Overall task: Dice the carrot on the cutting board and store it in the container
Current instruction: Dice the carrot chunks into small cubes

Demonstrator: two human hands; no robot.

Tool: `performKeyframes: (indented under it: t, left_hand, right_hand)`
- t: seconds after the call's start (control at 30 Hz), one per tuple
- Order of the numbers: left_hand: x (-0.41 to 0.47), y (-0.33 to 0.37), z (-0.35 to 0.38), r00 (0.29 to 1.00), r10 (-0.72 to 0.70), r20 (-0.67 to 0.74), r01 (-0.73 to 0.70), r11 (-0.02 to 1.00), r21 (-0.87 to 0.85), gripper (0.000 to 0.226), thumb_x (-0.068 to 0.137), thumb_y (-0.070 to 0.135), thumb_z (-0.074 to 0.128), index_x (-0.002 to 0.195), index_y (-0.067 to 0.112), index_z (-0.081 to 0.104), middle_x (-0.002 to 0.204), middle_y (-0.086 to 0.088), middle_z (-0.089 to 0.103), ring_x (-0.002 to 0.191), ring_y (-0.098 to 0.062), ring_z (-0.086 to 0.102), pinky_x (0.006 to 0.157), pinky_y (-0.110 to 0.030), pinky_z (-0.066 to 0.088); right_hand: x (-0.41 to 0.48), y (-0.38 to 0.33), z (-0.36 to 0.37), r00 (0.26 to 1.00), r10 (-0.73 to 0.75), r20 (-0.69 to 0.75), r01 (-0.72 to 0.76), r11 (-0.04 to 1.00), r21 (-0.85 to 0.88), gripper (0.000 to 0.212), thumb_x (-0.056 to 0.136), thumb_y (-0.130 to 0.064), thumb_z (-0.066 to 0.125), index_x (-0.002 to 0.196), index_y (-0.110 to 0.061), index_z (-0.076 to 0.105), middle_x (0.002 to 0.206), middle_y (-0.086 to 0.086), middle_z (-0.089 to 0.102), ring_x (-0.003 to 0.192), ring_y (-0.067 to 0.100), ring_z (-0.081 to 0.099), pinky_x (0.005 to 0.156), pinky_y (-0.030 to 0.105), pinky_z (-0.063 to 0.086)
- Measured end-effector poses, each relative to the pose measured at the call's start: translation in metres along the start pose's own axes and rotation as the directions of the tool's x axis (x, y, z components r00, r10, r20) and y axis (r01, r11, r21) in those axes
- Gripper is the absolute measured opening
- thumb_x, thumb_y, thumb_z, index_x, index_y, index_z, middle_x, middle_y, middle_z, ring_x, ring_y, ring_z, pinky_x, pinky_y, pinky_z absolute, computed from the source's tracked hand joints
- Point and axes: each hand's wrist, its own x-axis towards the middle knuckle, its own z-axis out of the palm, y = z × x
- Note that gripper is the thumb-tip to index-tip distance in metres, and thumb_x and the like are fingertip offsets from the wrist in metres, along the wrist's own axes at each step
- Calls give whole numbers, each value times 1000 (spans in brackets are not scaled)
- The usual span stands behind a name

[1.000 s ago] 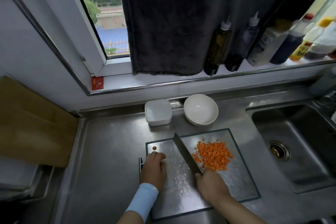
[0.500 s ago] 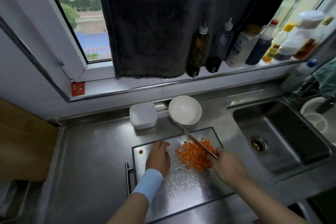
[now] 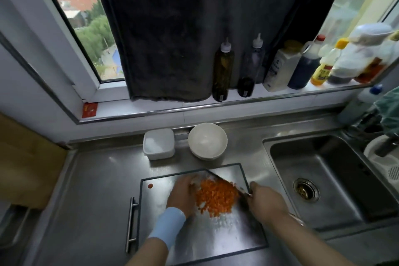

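Diced carrot point(image 3: 216, 197): loose mound of small orange cubes sitting between the two hands on the cutting board point(image 3: 194, 244). No real long axis to the mound; if anything it's slightly stretched from the blade back toward the person. One stray round piece point(image 3: 150, 185) lies flat on the board, left of the left hand, apart from the mound.

Left hand point(image 3: 183, 193): palm side against the mound's left edge, fingers loosely curved along it and touching cubes, gripping nothing. Fingertips are blurred. Light blue wristband point(image 3: 167, 225) on that wrist.

Right hand point(image 3: 264, 203): wrapped around the handle of the knife point(image 3: 224, 180). Blade is flat steel, wide like a cleaver, with its long axis diagonal: tip points away and left, handle end at the right hand. It lies along the mound's far-right edge, touching the cubes.

Board: rectangular, shiny metal face with a dark rim, wet-looking speckles near the person, and a bar handle point(image 3: 130, 224) on the side left of the left hand.

Beyond the hands, past the board's far edge: container point(image 3: 158, 143), white, square with rounded corners, lid on; just right of it a round white bowl point(image 3: 207, 140), upright. Stainless sink point(image 3: 323, 179) is right of the right hand.
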Motion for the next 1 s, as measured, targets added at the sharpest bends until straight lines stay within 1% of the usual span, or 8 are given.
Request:
performKeyframes:
  t: [0.17, 0.27, 0.37, 0.47, 0.6, 0.73, 0.83, 1.0]
  left_hand:
    - [-8, 20, -20, 870, 89, -485, -150, 985, -88, 35, 76, -8, 48, 92, 20, 62, 93, 5, 58, 91, -8, 50, 84, -12, 38]
    - [-9, 33, -22, 959, 218, -180, -226, 974, -26, 23, 76, 9, 47, 83, 21, 66, 90, 5, 59, 88, -9, 52, 82, -19, 42]
    - [-3, 52, -12, 964, 158, 213, -181, 979, 90, 29, 76, 17, 45, 91, 28, 68, 103, 5, 62, 98, -12, 54, 93, -27, 43]
    - [3, 72, -7, 932, 97, 349, -156, 977, 145, 42, 73, 17, 40, 103, 27, 67, 113, 1, 63, 105, -17, 54, 98, -35, 44]
    - [5, 79, -4, 899, 26, 437, -92, 987, 130, 46, 84, 7, 40, 120, 25, 64, 126, -1, 60, 114, -20, 54, 103, -33, 41]
    - [2, 76, -11, 963, -24, 268, 6, 998, 67, 31, 94, 18, 47, 116, 30, 65, 119, 7, 62, 108, -13, 57, 102, -28, 42]
    - [-3, 66, -33, 991, -44, 129, 37, 998, 52, 32, 94, 9, 48, 116, 28, 63, 116, 7, 58, 107, -10, 54, 95, -21, 41]
    - [-10, 39, -74, 979, -119, -168, 109, 992, -66, 33, 95, 5, 43, 98, 31, 64, 104, 10, 62, 99, -10, 57, 94, -27, 47]
  right_hand:
    - [1, 6, -5, 962, -261, -80, 246, 956, -157, 24, 95, -35, 49, 117, -25, 49, 89, -1, 69, 79, 19, 67, 67, 34, 53]
    - [4, 4, -6, 909, -409, -87, 373, 887, -272, 30, 93, -27, 51, 123, -23, 50, 89, -1, 70, 77, 20, 67, 65, 33, 52]
    - [6, -4, -8, 862, -494, -118, 436, 838, -328, 30, 82, -23, 65, 111, -23, 59, 71, -3, 68, 59, 17, 64, 51, 29, 45]
    - [7, -10, -11, 811, -573, -116, 512, 792, -334, 47, 49, -21, 88, 87, -23, 60, 46, -5, 54, 34, 13, 50, 35, 24, 36]
    - [5, -15, -13, 793, -593, -141, 519, 778, -355, 45, 42, -20, 87, 80, -22, 64, 42, -4, 50, 30, 12, 46, 31, 24, 34]
    - [2, -12, -10, 813, -574, -96, 522, 793, -313, 32, 83, -22, 60, 115, -19, 60, 73, 0, 69, 62, 21, 66, 56, 32, 53]
    - [2, -13, -8, 831, -554, -49, 528, 814, -243, 40, 94, -27, 48, 134, -21, 44, 99, 0, 70, 87, 23, 68, 73, 32, 50]
    - [-10, -32, 1, 891, -452, -39, 454, 889, 69, 24, 90, -49, 50, 107, -33, 49, 92, -7, 66, 81, 13, 63, 67, 26, 46]
